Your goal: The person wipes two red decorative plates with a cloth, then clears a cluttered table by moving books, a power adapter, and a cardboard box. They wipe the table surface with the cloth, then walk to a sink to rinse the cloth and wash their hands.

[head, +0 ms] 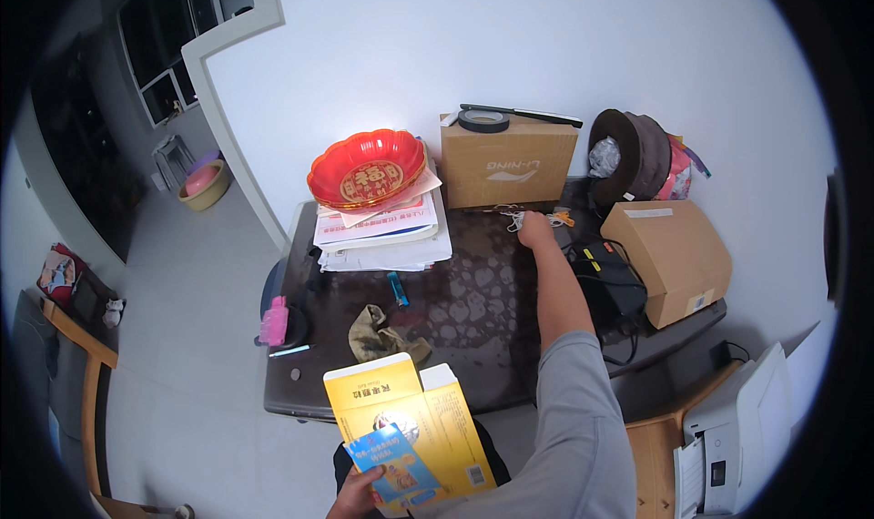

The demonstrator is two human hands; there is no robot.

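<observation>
My left hand [358, 490], low in view, grips a yellow printed cardboard carton [437, 427] with open end flaps, together with a blue printed card [395, 461] lying over it. The thumb presses on the card. My right hand [534, 229] reaches across the dark tabletop [471, 300] to a small tangle of white cord [509, 213]. Its fingertips are hidden, so whether they have hold of the cord cannot be told. An orange item [564, 219] lies just right of that hand. Beyond it stands a brown Li-Ning cardboard box [509, 164].
A red plastic dish [369, 167] tops a stack of papers [382, 239]. A crumpled cloth [375, 334], blue cutter [397, 289] and pink item [274, 321] lie nearer. Right of my forearm are a black device with cables [608, 280] and another carton [672, 253]; a printer [737, 437] stands lower.
</observation>
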